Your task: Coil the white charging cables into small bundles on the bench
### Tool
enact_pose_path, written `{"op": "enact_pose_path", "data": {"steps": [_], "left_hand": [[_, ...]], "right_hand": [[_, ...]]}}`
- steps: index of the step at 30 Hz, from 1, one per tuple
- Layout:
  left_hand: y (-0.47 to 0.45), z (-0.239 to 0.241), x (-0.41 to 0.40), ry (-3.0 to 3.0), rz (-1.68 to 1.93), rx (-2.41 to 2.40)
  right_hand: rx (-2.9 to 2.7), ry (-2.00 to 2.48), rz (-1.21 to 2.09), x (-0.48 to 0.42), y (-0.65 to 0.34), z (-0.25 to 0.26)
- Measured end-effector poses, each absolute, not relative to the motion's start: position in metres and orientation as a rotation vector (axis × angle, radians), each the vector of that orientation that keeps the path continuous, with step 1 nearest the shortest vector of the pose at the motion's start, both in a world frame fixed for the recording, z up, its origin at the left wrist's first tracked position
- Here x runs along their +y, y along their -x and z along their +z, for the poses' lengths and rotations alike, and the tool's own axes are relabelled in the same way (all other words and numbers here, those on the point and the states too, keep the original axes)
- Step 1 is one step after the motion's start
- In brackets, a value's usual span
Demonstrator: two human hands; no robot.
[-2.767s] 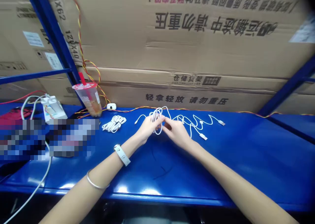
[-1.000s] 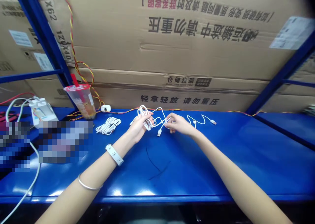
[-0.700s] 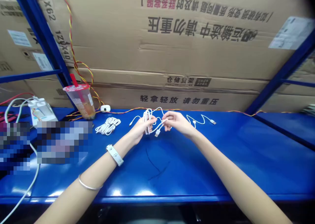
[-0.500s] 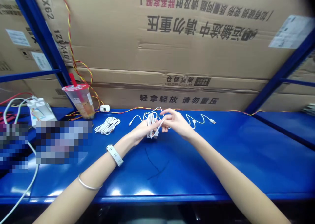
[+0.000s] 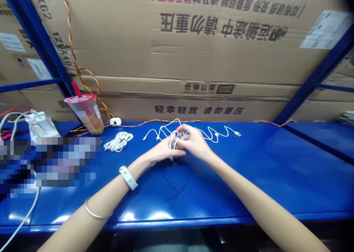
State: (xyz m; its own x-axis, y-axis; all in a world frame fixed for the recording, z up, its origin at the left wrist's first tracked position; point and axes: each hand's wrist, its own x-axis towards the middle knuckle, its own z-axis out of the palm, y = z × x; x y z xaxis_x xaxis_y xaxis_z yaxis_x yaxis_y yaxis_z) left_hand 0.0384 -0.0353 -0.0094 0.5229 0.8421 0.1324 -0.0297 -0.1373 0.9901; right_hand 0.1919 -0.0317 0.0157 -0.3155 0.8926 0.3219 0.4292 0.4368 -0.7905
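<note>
The left hand and the right hand meet above the blue bench, both gripping 1 coiled white cable between them. A bundled cable lies to the left near a plastic cup. Loose cable loops trail right, below stacked cardboard boxes.

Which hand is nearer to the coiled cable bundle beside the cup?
Left. The left hand is right of the coiled bundle, not touching; the right hand is farther right. Both hold a loose white cable.
</note>
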Motion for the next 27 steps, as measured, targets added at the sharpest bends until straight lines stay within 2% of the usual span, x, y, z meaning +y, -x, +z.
{"op": "enact_pose_path", "data": {"steps": [3,14,23,27], "left_hand": [[-0.038,-0.006,-0.038,-1.476,0.853,0.734],[-0.029,-0.004,-0.04,-1.437,0.615,0.642],[-0.022,-0.007,-0.038,-1.381,0.556,0.605],[-0.028,-0.005,-0.041,-1.332,0.557,0.613]], "right_hand": [[-1.924,1.081,0.759,-0.032,-0.192,0.016],[-1.946,1.024,1.035,-0.03,-0.196,0.015],[-1.932,0.864,1.267,-0.035,-0.195,0.023],[-1.966,0.886,1.22,-0.036,-0.193,0.021]]}}
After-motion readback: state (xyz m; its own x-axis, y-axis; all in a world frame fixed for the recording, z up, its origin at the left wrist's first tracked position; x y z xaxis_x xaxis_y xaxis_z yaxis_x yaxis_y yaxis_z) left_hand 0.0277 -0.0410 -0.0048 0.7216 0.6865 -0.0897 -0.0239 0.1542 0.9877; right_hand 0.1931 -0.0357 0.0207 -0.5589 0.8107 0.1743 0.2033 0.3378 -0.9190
